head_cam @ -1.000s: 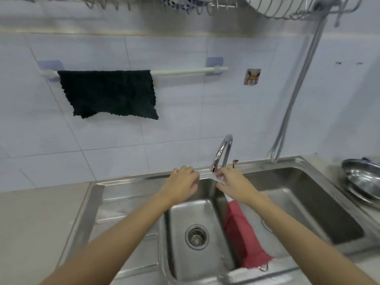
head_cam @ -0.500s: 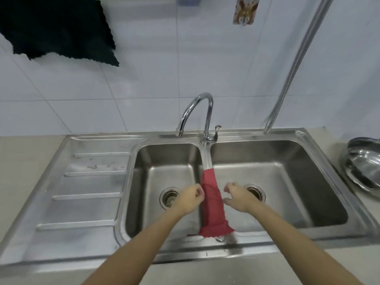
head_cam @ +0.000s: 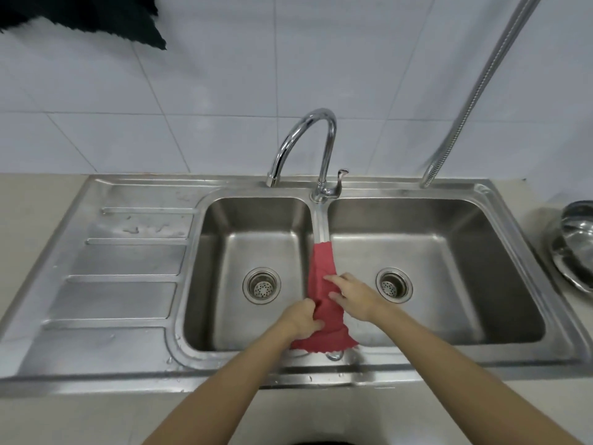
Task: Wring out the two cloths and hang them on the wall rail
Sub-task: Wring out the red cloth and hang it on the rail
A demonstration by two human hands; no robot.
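Observation:
A red cloth [head_cam: 321, 268] lies draped along the divider between the two basins of the steel sink [head_cam: 134, 252]. My left hand [head_cam: 303, 319] pinches its near left part. My right hand [head_cam: 354, 297] rests on its right side with fingers pressed into the fabric. A dark green cloth [head_cam: 96, 14] hangs on the tiled wall at the top left; the rail that carries it is out of view.
A chrome tap [head_cam: 308, 146] arches over the left basin from the divider's far end. A metal hose [head_cam: 481, 88] runs down the wall at right. Steel bowls [head_cam: 574, 245] stand on the counter at far right. The drainboard at left is wet.
My view has tilted down from the wall rail to the sink. Both hands dropped from near the tap to the red cloth and closed on it.

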